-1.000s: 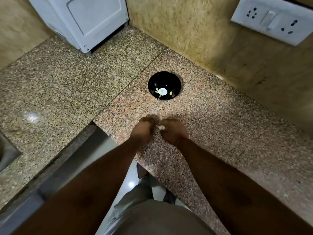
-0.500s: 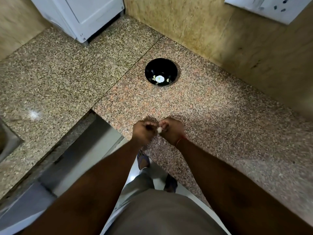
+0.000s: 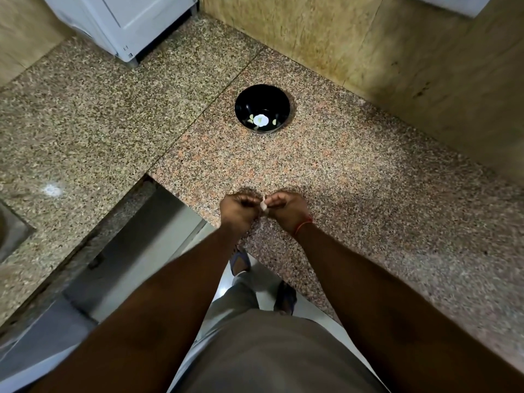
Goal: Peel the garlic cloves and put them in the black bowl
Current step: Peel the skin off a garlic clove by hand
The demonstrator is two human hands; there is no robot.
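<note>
A small pale garlic clove [image 3: 264, 207] is pinched between the fingertips of both hands, just above the granite counter near its front edge. My left hand [image 3: 239, 209] is curled beside it, and my right hand [image 3: 286, 209], with a red thread at the wrist, meets it from the other side. Farther back on the counter stands the black bowl [image 3: 262, 93], with a white flower pattern and a few pale pieces inside it. The clove is mostly hidden by my fingers.
The granite counter [image 3: 368, 194] forms an inner corner, with tiled wall [image 3: 368, 46] behind and to the right. A white appliance [image 3: 127, 21] stands at the back left. A sink corner [image 3: 11, 231] shows at the far left. Below, my legs and the floor are visible.
The view has tilted downward, so the bowl and wall sit higher in the frame. Both hands stay together on the clove, working at it, closer to the counter's front edge.
</note>
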